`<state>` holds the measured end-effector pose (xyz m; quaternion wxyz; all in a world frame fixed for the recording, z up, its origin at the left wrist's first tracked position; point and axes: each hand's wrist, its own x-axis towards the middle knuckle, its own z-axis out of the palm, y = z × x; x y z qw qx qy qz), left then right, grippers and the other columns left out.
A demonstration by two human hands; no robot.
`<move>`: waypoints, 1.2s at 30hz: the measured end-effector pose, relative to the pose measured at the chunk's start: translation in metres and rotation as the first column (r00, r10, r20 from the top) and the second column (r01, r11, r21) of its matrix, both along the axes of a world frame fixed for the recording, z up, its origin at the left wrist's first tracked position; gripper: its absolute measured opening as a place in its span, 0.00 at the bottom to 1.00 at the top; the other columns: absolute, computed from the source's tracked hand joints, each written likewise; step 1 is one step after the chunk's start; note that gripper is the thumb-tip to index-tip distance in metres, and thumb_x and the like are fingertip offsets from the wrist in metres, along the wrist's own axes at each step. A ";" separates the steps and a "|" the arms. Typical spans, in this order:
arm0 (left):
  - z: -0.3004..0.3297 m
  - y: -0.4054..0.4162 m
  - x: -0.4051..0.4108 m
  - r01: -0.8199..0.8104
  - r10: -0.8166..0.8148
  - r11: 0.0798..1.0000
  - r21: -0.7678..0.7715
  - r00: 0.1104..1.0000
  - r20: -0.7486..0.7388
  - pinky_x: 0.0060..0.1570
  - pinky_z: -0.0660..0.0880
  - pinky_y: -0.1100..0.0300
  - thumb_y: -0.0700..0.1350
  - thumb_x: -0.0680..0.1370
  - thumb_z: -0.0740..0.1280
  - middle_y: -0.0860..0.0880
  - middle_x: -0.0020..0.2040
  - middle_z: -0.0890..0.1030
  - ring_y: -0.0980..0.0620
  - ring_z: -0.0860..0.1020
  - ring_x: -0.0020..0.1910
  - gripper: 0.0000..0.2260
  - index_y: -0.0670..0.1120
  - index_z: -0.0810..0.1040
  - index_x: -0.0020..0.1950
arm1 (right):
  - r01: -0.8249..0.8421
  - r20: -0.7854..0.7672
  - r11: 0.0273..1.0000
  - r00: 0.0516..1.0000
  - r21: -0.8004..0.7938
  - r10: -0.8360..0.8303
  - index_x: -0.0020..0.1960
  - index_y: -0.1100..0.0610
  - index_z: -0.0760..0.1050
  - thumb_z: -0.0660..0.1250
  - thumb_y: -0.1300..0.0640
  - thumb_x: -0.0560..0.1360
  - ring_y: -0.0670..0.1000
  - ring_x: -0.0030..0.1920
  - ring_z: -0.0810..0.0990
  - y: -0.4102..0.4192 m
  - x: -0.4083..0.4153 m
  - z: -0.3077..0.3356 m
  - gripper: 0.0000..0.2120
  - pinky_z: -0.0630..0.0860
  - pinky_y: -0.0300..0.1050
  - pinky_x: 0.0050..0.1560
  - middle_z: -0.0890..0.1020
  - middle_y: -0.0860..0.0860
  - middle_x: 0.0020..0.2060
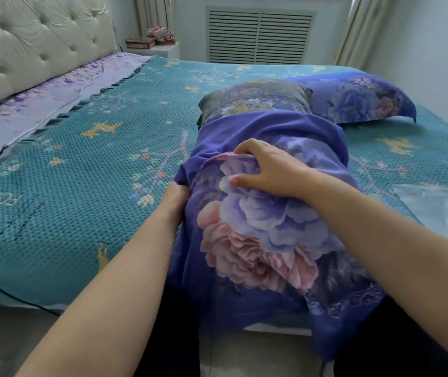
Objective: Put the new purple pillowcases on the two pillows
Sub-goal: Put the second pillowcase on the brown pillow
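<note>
A pillow [255, 100] with a dark floral cover lies on the bed, its far end bare. A purple pillowcase [266, 235] with large pink and lilac flowers covers its near part and hangs over the bed's edge. My left hand [175, 198] grips the case's left side, fingers tucked under the fabric. My right hand [269, 168] pinches a bunched fold on top of the case. Behind, at the right, a second pillow [358, 97] lies fully inside a matching purple pillowcase.
A teal knitted bedspread [87, 164] covers the bed. A tufted headboard [32, 42] stands at the left. A clear plastic bag [440, 205] lies at the right edge. A bedside shelf [160, 47] and radiator grille [258, 36] are at the back.
</note>
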<state>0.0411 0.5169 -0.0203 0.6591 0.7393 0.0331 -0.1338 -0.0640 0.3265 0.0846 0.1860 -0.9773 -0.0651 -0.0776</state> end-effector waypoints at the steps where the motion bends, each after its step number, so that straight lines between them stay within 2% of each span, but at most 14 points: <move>1: -0.002 0.003 0.002 -0.044 0.043 0.999 0.032 0.999 0.028 0.53 0.75 0.45 0.45 0.69 0.64 0.41 0.48 0.77 0.49 0.75 0.49 0.21 0.34 0.75 0.58 | -0.025 0.035 1.000 0.999 0.011 0.024 0.67 0.49 0.66 0.70 0.37 0.68 0.48 0.64 0.70 -0.009 -0.015 -0.002 0.33 0.65 0.40 0.61 0.71 0.48 0.64; 3: 0.003 0.006 -0.004 -0.147 0.142 0.987 0.061 0.986 0.085 0.53 0.75 0.46 0.47 0.67 0.64 0.38 0.50 0.79 0.44 0.78 0.50 0.19 0.37 0.77 0.53 | -0.053 0.165 0.998 0.985 0.039 0.046 0.69 0.49 0.63 0.70 0.38 0.68 0.47 0.68 0.66 -0.025 -0.045 -0.010 0.35 0.62 0.39 0.66 0.67 0.48 0.67; 5: 0.014 0.008 -0.016 -0.331 0.303 0.938 0.100 0.927 0.220 0.57 0.72 0.54 0.43 0.69 0.61 0.41 0.57 0.72 0.42 0.75 0.52 0.16 0.41 0.73 0.56 | -0.063 0.280 0.997 0.959 0.035 0.050 0.69 0.48 0.65 0.67 0.37 0.70 0.46 0.68 0.66 -0.042 -0.071 -0.023 0.32 0.63 0.39 0.65 0.67 0.48 0.67; 7: 0.027 0.010 -0.037 -0.508 0.364 0.858 0.075 0.705 0.609 0.55 0.70 0.57 0.37 0.70 0.60 0.43 0.56 0.69 0.43 0.71 0.51 0.17 0.40 0.71 0.59 | -0.056 0.311 0.998 0.949 -0.014 0.058 0.67 0.47 0.67 0.64 0.35 0.70 0.48 0.67 0.68 -0.056 -0.093 -0.036 0.30 0.64 0.41 0.65 0.67 0.49 0.67; 9: 0.041 0.009 -0.068 -0.428 0.209 0.902 0.051 0.539 0.816 0.45 0.69 0.60 0.41 0.75 0.63 0.49 0.48 0.73 0.50 0.72 0.42 0.08 0.43 0.73 0.53 | -0.025 0.298 0.997 0.954 -0.077 0.047 0.64 0.47 0.70 0.64 0.35 0.69 0.50 0.66 0.68 -0.068 -0.107 -0.048 0.27 0.64 0.43 0.65 0.68 0.50 0.65; 12: 0.039 0.005 -0.100 -0.154 -0.168 0.930 0.335 0.630 0.758 0.41 0.70 0.58 0.58 0.74 0.63 0.53 0.38 0.76 0.52 0.74 0.37 0.14 0.48 0.75 0.46 | 0.118 0.352 0.993 0.931 -0.029 -0.100 0.51 0.49 0.75 0.64 0.39 0.69 0.55 0.58 0.71 -0.076 -0.117 -0.061 0.17 0.67 0.44 0.59 0.70 0.50 0.56; 14: 0.032 0.004 -0.109 -0.096 -0.398 0.831 0.549 0.586 0.705 0.46 0.72 0.56 0.64 0.69 0.63 0.52 0.43 0.78 0.50 0.76 0.43 0.20 0.49 0.78 0.47 | 0.197 0.399 0.980 0.899 -0.004 -0.179 0.44 0.54 0.77 0.66 0.45 0.70 0.57 0.52 0.71 -0.074 -0.117 -0.065 0.13 0.66 0.44 0.55 0.71 0.52 0.50; 17: 0.031 0.009 -0.113 -0.077 -0.556 0.709 0.701 0.551 0.623 0.50 0.72 0.56 0.65 0.66 0.66 0.51 0.51 0.81 0.48 0.78 0.51 0.25 0.49 0.79 0.55 | 0.242 0.418 0.970 0.882 -0.003 -0.219 0.43 0.59 0.75 0.66 0.52 0.72 0.60 0.48 0.74 -0.067 -0.113 -0.058 0.10 0.67 0.45 0.51 0.75 0.55 0.45; 20: 0.032 0.015 -0.117 -0.143 -0.548 0.667 0.731 0.572 0.611 0.42 0.71 0.54 0.55 0.70 0.71 0.50 0.48 0.82 0.44 0.79 0.47 0.13 0.49 0.79 0.49 | 0.195 0.267 0.981 0.945 0.008 -0.190 0.48 0.57 0.75 0.70 0.48 0.72 0.55 0.52 0.73 -0.063 -0.112 -0.039 0.14 0.64 0.41 0.52 0.75 0.52 0.48; 22: 0.037 0.016 -0.121 -0.162 -0.563 0.636 0.755 0.572 0.597 0.38 0.69 0.54 0.50 0.72 0.71 0.49 0.44 0.80 0.42 0.78 0.44 0.08 0.47 0.76 0.44 | 0.153 0.097 0.983 0.985 -0.098 -0.144 0.55 0.52 0.71 0.73 0.42 0.67 0.52 0.57 0.67 -0.060 -0.116 -0.032 0.23 0.66 0.44 0.57 0.71 0.49 0.55; 24: 0.046 0.016 -0.121 -0.110 -0.589 0.627 0.771 0.581 0.562 0.40 0.69 0.53 0.48 0.72 0.71 0.48 0.44 0.78 0.42 0.77 0.44 0.08 0.46 0.76 0.43 | 0.165 0.050 0.955 0.986 -0.248 -0.157 0.58 0.51 0.69 0.73 0.42 0.67 0.54 0.60 0.66 -0.057 -0.121 -0.029 0.26 0.68 0.50 0.59 0.68 0.50 0.58; 30: 0.073 0.001 -0.120 -0.122 -0.666 0.588 0.799 0.487 0.565 0.45 0.71 0.49 0.42 0.75 0.66 0.42 0.48 0.76 0.39 0.75 0.48 0.03 0.43 0.76 0.46 | 0.297 0.054 0.923 0.955 -0.245 -0.293 0.50 0.56 0.74 0.68 0.47 0.73 0.57 0.60 0.66 -0.051 -0.122 -0.023 0.13 0.70 0.51 0.54 0.69 0.54 0.56; 33: 0.091 -0.010 -0.127 -0.240 -0.526 0.660 0.712 0.529 0.666 0.43 0.68 0.51 0.43 0.78 0.62 0.40 0.48 0.77 0.37 0.75 0.47 0.03 0.44 0.73 0.50 | 0.421 0.206 0.878 0.902 -0.230 -0.378 0.55 0.62 0.72 0.62 0.53 0.78 0.61 0.59 0.68 -0.048 -0.122 -0.016 0.12 0.68 0.53 0.55 0.71 0.59 0.56; 36: 0.108 -0.024 -0.127 -0.235 -0.417 0.701 0.673 0.630 0.655 0.40 0.64 0.53 0.43 0.80 0.59 0.38 0.46 0.79 0.35 0.76 0.46 0.05 0.43 0.69 0.53 | 0.531 0.288 0.836 0.829 -0.139 -0.479 0.59 0.64 0.66 0.55 0.56 0.81 0.64 0.54 0.75 -0.045 -0.113 0.002 0.12 0.68 0.53 0.45 0.76 0.64 0.53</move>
